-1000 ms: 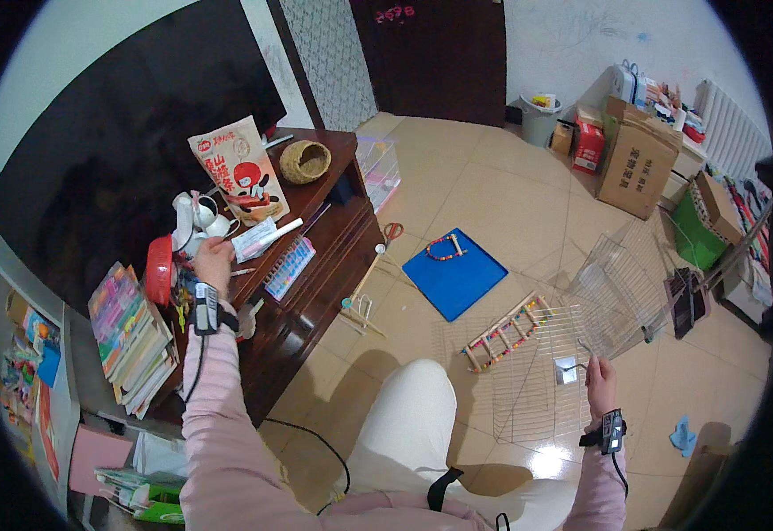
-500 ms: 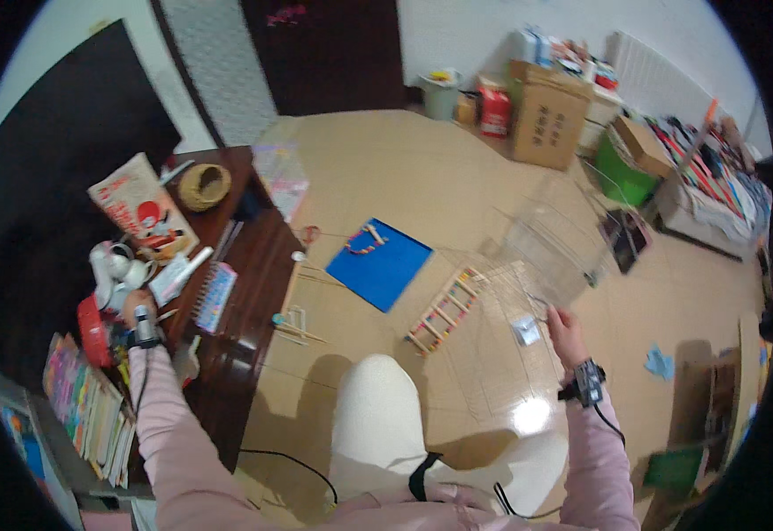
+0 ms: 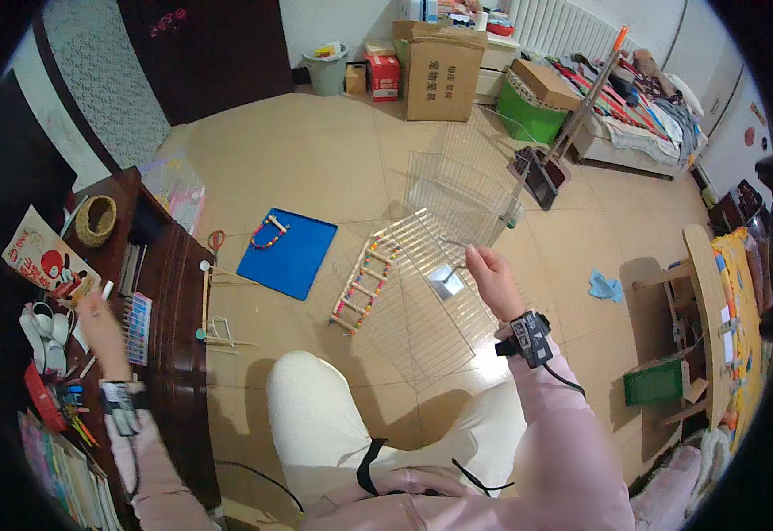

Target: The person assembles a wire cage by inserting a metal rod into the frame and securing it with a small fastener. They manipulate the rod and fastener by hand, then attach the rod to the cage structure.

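Note:
My left hand [image 3: 100, 329] is over the dark wooden desk, fingers drawn together beside a short white cylinder [image 3: 107, 289]; whatever they grip is hidden. White headphones [image 3: 46, 336] and a printed paper bag [image 3: 48, 257] lie around that hand. My right hand [image 3: 492, 279] pinches a thin grey metal rod [image 3: 453, 242] above wire grid panels [image 3: 417, 310] on the floor. A small clear packet [image 3: 445, 280] rests on the panels near its fingers. To the left of the packet lies a wooden ladder with coloured beads [image 3: 366, 283].
A blue tray [image 3: 302, 257] holds a beaded string. Red-handled scissors [image 3: 216, 240] and wooden perches [image 3: 218, 332] lie by the desk [image 3: 178, 354]. A large cardboard box [image 3: 442, 80], a dustpan [image 3: 541, 177] and a blue cloth [image 3: 605, 285] are farther out. My knees border the panels.
The view has swung right, so the room sits further left. My left hand has shifted across the desk toward the paper bag and white cylinder. The right hand still holds the rod.

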Tool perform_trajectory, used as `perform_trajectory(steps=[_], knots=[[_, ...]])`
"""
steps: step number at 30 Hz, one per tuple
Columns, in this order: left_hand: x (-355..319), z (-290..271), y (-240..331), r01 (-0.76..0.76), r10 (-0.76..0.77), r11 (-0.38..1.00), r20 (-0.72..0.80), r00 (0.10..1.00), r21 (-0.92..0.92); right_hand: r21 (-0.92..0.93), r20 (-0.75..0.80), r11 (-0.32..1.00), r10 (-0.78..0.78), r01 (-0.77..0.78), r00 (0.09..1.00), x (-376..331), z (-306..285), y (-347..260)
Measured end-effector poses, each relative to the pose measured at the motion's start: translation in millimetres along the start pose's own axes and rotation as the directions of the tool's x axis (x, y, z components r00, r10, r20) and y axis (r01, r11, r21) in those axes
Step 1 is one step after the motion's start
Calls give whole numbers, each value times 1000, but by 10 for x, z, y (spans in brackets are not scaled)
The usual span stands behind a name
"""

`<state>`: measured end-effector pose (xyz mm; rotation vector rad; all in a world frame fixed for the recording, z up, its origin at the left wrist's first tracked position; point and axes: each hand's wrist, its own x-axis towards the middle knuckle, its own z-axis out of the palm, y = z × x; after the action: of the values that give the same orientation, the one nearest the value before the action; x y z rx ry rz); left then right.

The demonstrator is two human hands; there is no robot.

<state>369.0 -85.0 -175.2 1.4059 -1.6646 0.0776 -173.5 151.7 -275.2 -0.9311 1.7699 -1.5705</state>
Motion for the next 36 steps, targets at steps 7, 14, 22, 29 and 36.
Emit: perform_trajectory(steps=[7, 14, 22, 29, 36], knots=[[-1979, 1619, 1485, 700, -120, 683, 913, 390, -209, 111, 31, 994, -14, 10, 999, -150, 51, -335], [-2450, 1948, 1816, 970, 119, -146, 970, 213, -195, 484, -51, 875, 18, 9, 999, -229, -113, -349], [-2092, 1785, 2374, 921, -13, 103, 925, 379, -376, 625, -333, 777, 354, -77, 874, -403, -306, 736], [-2747, 1934, 2502, 613, 245, 584, 835, 493, -532, 617, -360, 716, 626, -327, 691, -926, -216, 2150], [-3338, 1835, 2541, 308, 474, 757, 809, 348, -576, 665, -127, 443, 860, -601, 494, -1482, -185, 3253]])
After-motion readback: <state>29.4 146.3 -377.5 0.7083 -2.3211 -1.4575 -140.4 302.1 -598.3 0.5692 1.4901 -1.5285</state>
